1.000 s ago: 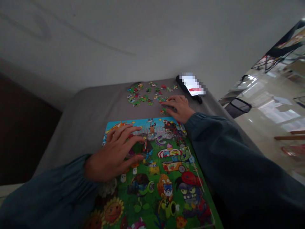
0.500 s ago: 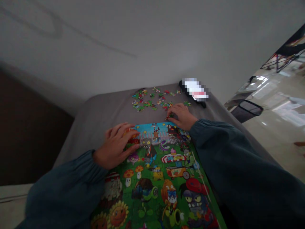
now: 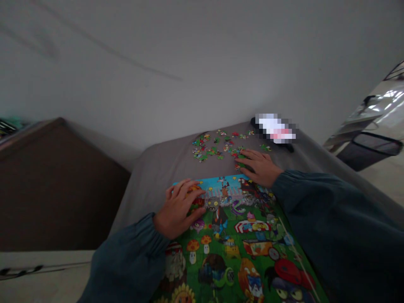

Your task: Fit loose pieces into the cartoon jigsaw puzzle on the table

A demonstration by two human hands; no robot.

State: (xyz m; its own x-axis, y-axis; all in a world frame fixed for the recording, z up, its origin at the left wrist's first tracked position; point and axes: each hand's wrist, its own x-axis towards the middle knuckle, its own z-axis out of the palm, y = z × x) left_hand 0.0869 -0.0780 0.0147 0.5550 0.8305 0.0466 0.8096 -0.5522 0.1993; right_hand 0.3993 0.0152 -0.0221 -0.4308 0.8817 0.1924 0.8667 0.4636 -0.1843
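Fingers, left hand point(image 3: 180, 208): spread flat, palm down, holding nothing, pressed on puzzle's upper left corner.
Fingers, right hand point(image 3: 259, 166): loosely extended over loose pieces point(image 3: 221, 145); any grip cannot be told.
Arms: dark sleeves, both reaching up-frame from the bottom.
Puzzle point(image 3: 240, 248): centre to lower frame, on grey surface point(image 3: 158, 168).
Pieces: scattered above puzzle's top edge.
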